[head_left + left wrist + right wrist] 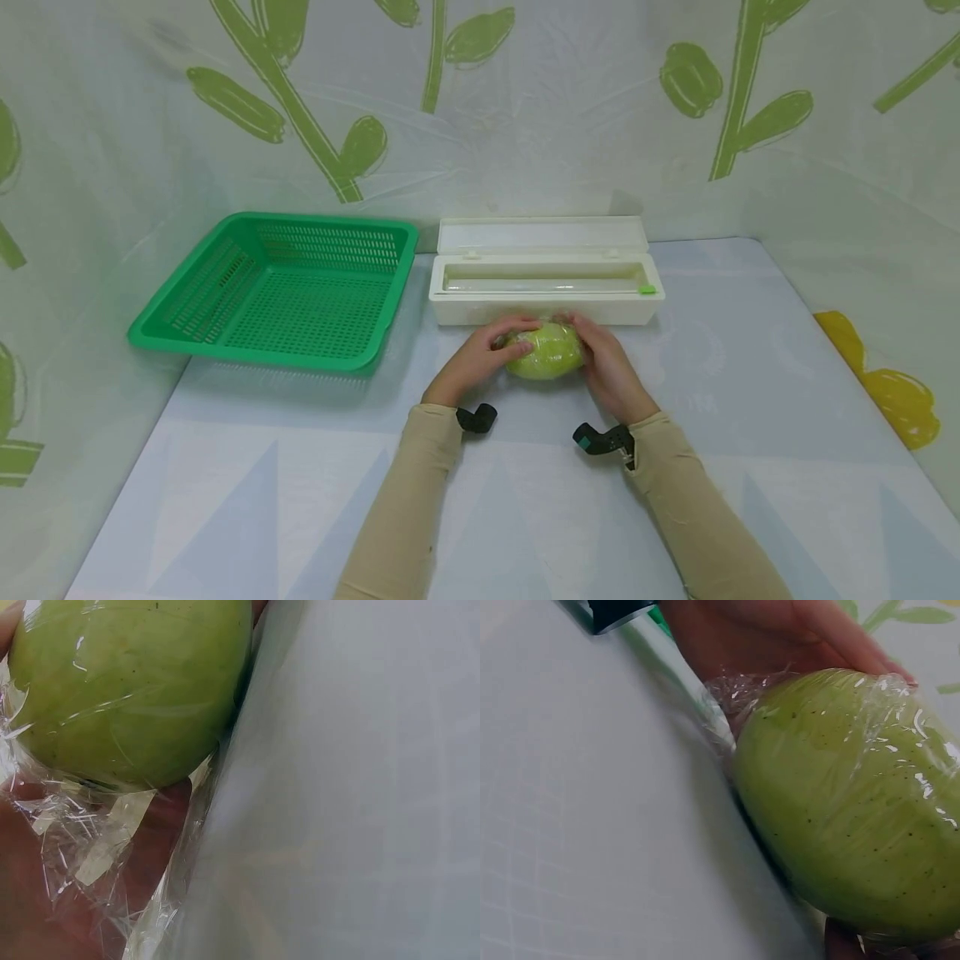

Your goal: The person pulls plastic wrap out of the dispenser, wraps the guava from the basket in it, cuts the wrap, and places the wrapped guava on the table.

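Observation:
A smooth green fruit (550, 353) with small dark specks lies on its side on the table, covered in clear cling film (82, 840). My left hand (480, 357) holds its left end, the thumb over the near side and the fingers over the top. At the other end my right hand (613, 377) grips the fruit and its film. In the right wrist view, crumpled film bunches at the end beside the left hand (757, 637). Loose film also gathers at the other end in the left wrist view. The fruit hides some fingertips.
Just behind the fruit stands a white cling film box (547, 312), its lid (543, 235) raised and a roll inside. A green slotted basket (258, 357) sits at the back left of the table (720, 400). Leaf-patterned sheeting (570, 150) hangs behind.

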### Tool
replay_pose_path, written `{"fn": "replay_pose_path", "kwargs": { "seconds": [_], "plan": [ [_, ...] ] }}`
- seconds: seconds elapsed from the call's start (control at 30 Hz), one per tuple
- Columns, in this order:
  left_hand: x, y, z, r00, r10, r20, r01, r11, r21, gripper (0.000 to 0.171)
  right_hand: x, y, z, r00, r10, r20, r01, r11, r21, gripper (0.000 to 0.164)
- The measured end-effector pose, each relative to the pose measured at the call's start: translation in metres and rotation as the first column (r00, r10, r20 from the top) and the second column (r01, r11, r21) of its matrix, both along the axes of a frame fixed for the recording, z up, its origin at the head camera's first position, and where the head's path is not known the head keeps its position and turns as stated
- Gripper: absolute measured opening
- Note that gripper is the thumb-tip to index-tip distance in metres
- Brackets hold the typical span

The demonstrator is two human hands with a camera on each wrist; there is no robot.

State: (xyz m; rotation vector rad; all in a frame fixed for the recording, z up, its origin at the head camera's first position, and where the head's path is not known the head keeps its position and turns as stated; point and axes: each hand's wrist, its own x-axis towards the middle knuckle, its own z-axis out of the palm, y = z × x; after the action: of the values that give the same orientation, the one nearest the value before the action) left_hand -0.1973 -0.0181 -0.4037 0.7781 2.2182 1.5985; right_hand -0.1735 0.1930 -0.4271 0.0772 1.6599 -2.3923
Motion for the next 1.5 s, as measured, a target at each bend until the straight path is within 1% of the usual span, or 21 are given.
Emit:
{"fn": "replay_pose_path", "kwargs": {
  "seconds": [0.2, 0.33, 0.43, 0.57, 0.67, 0.77, 0.87, 1.0, 1.1, 1.13, 1.23, 1.37, 1.5],
  "plan": [
    [0.001, -0.001, 0.002, 1.0, -0.018, -0.001, 0.018, 1.0, -0.008, 0.036, 0.0, -0.005, -0.003, 0.999, -0.014, 0.036, 0.012, 0.998, 0.061, 0.058],
    [0.0, 0.0, -0.001, 1.0, -0.019, -0.01, 0.019, 1.0, 0.007, 0.036, 0.001, -0.008, -0.004, 1.0, -0.02, 0.025, 0.016, 0.989, 0.15, 0.06],
    [-0.005, 0.001, -0.011, 0.999, -0.014, -0.031, 0.014, 1.0, 0.016, 0.036, 0.001, -0.01, -0.004, 0.999, -0.028, 0.015, 0.024, 0.977, 0.214, 0.061],
    [-0.013, 0.002, -0.027, 0.999, -0.005, -0.053, 0.005, 1.0, 0.003, 0.036, 0.002, -0.012, -0.005, 0.999, -0.032, -0.016, 0.035, 0.961, 0.275, 0.06],
    [-0.015, 0.002, -0.031, 0.998, -0.003, -0.06, 0.003, 1.0, 0.002, 0.036, 0.002, -0.014, -0.004, 0.999, -0.026, -0.032, 0.035, 0.937, 0.349, 0.062],
    [-0.013, 0.002, -0.028, 0.998, -0.002, -0.055, 0.002, 1.0, 0.005, 0.036, 0.002, -0.014, -0.004, 0.999, -0.025, -0.039, 0.039, 0.907, 0.419, 0.063],
    [-0.008, 0.002, -0.018, 0.999, 0.0, -0.036, 0.0, 1.0, 0.003, 0.036, 0.002, -0.015, -0.003, 0.998, -0.017, -0.056, 0.042, 0.876, 0.48, 0.064],
    [0.0, 0.001, -0.002, 1.0, 0.002, -0.02, -0.002, 1.0, -0.001, 0.037, 0.002, -0.016, -0.001, 0.996, 0.007, -0.09, 0.047, 0.813, 0.581, 0.067],
    [0.002, 0.001, 0.002, 1.0, 0.003, -0.02, -0.004, 1.0, -0.008, 0.038, 0.002, -0.017, 0.0, 0.993, 0.031, -0.115, 0.051, 0.761, 0.647, 0.072],
    [0.002, 0.001, 0.002, 1.0, 0.003, -0.021, -0.003, 1.0, -0.011, 0.038, 0.003, -0.017, 0.001, 0.992, 0.04, -0.124, 0.052, 0.75, 0.659, 0.073],
    [0.002, 0.001, 0.003, 0.999, -0.001, -0.032, 0.0, 1.0, -0.009, 0.037, 0.003, -0.017, 0.004, 0.989, 0.061, -0.136, 0.05, 0.726, 0.686, 0.076],
    [0.003, 0.002, 0.006, 0.999, -0.011, -0.05, 0.011, 1.0, -0.003, 0.036, 0.004, -0.018, 0.006, 0.988, 0.069, -0.137, 0.046, 0.718, 0.695, 0.078],
    [0.003, 0.002, 0.007, 1.0, 0.005, -0.031, -0.006, 1.0, -0.029, 0.036, 0.004, -0.018, 0.006, 0.987, 0.072, -0.141, 0.048, 0.711, 0.702, 0.077]
  ]
}}
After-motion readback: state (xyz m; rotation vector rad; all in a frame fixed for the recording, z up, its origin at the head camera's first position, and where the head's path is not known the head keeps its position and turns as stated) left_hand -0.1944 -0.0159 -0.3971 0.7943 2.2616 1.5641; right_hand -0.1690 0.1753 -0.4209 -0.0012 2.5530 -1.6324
